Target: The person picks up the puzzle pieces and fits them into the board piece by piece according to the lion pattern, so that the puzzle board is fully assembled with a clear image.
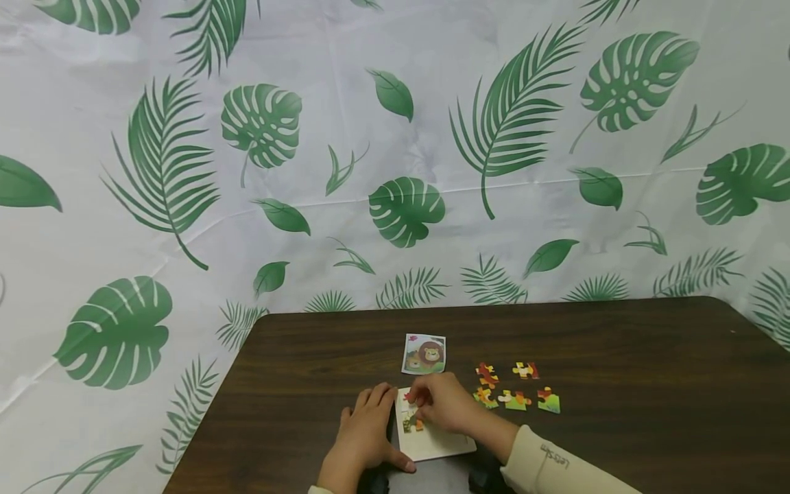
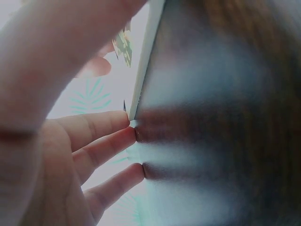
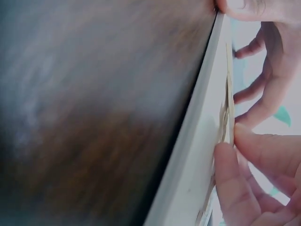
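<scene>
A pale puzzle board [image 1: 439,444] lies on the table near its front edge, with several joined puzzle pieces [image 1: 408,424] along its left part. My left hand [image 1: 363,431] rests at the board's left side. Its spread fingers [image 2: 103,125] touch the table at the edge, and the thumb lies by the near left corner. Over the board, my right hand [image 1: 449,405] bends its fingers down onto the pieces. In the right wrist view its thumb [image 3: 268,148] and forefinger pinch a thin puzzle piece at the board's surface; the piece's picture is mostly hidden.
Right of the board lie several loose puzzle pieces [image 1: 515,400] in orange, yellow and green. A square picture card [image 1: 424,354] with a lion sits behind the board. The dark wooden table [image 1: 648,384] reaches back to a leaf-patterned cloth [image 1: 345,226].
</scene>
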The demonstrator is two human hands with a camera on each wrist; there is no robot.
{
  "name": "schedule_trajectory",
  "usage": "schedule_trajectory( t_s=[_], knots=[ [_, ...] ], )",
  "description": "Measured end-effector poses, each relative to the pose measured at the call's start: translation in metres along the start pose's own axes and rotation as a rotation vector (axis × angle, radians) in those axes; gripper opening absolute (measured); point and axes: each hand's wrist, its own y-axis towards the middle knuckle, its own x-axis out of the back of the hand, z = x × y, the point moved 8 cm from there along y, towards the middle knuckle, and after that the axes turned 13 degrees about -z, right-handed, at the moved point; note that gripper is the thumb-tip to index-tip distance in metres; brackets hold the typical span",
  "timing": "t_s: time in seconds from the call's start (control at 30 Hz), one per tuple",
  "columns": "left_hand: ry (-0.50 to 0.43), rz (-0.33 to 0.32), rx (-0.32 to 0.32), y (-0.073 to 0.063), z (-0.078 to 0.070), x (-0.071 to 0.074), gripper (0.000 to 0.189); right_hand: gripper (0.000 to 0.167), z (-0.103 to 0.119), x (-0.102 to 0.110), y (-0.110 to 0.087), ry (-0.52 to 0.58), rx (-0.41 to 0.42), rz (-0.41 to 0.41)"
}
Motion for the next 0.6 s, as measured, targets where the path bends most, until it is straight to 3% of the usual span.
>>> schedule_trajectory(
  t_s=[0.2, 0.6],
  knots=[
    [0.002, -0.016, -0.009, 0.0005, 0.0, 0.0005, 0.112, 0.021, 0.0001, 0.0014, -0.0004, -0.034, -0.06, -0.041],
    [-0.008, 0.011, 0.006, -0.0003, -0.0001, 0.0003, 0.111, 0.024, 0.0049, 0.0032, -0.0009, -0.097, -0.074, -0.098]
  ],
)
